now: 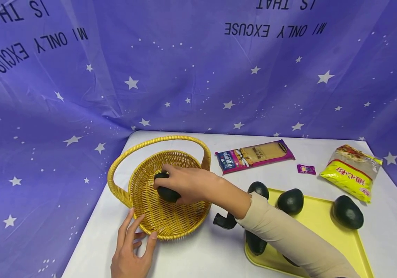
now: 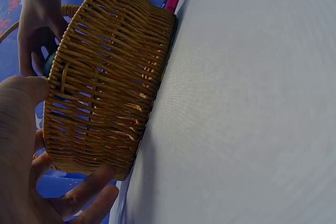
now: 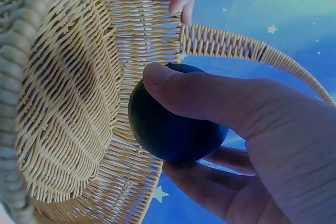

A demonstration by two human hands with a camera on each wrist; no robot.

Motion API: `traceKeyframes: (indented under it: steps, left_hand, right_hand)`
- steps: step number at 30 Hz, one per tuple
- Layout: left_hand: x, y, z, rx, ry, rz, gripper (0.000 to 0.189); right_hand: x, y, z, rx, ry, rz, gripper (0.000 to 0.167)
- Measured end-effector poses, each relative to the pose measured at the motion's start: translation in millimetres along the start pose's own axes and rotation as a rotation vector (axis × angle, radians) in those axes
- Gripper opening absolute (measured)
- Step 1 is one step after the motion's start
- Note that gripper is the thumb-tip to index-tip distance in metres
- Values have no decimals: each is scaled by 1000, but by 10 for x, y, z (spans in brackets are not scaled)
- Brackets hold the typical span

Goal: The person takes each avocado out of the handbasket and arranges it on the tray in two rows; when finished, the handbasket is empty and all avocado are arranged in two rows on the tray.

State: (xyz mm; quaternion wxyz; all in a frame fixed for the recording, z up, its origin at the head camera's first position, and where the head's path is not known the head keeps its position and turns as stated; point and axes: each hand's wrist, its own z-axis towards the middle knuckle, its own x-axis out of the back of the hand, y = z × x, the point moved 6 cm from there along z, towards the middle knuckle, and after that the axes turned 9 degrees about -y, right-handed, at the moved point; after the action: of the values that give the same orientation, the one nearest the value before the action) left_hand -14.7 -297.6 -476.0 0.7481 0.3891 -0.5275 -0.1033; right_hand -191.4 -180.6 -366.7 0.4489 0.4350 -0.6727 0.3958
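Note:
Over the bowl of the yellow wicker basket (image 1: 170,220), my right hand (image 1: 189,183) holds a dark green avocado (image 1: 168,194). Its thumb lies across the near side of the avocado (image 3: 173,124) in the right wrist view, with fingers curled behind. The basket's arched handle (image 1: 170,138) rises past the hand. My left hand (image 1: 130,247) rests at the basket's near left rim, fingers spread. In the left wrist view the left thumb touches the rim, and the other fingers lie along the woven side (image 2: 105,82).
A yellow tray (image 1: 318,224) at the right bears several dark green avocados, partly hidden by my right sleeve (image 1: 292,231). A black bent piece (image 1: 224,221) lies beside it. Behind are a noodle packet (image 1: 255,156), a small purple packet (image 1: 306,169) and a yellow bag (image 1: 351,173).

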Motion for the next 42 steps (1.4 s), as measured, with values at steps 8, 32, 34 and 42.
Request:
traceKeyframes:
  steps: [8,32,34,42]
  left_hand:
    - [-8,-6,-5,15,-25,2,55]
    - [-1,-12,4,-9,13,3,54]
    - [-2,-10,3,-11,14,4,54]
    - [-5,1,-4,-29,27,0,54]
  right_hand:
    - [-13,-21,-171,2,46,-16,71]
    - [-16,-2,-563,45,137,19,71]
    - [-7,3,-596,43,147,11,70]
    - [-1,10,-745,46,171,20,70]
